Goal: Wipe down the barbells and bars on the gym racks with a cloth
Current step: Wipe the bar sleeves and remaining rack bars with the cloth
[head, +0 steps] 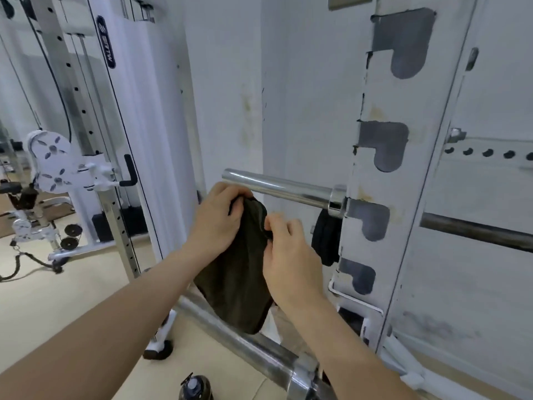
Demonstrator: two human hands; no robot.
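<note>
A dark olive cloth [239, 287] hangs in front of me, held at its top by both hands. My left hand [216, 220] pinches its upper left corner, just under the free end of a chrome barbell sleeve [277, 186]. My right hand [288, 255] grips the cloth's upper right edge. That barbell rests in a notch of the white rack upright [383, 180], and its darker shaft [476, 230] runs off to the right. A second chrome bar [245, 339] lies lower, passing behind the cloth toward the bottom edge.
A white cable machine [95, 174] with a pulley and black handle stands at left on the beige floor. A dark bottle top [194, 388] shows at the bottom edge. A black strap [326, 238] hangs beside the rack upright. White walls are behind.
</note>
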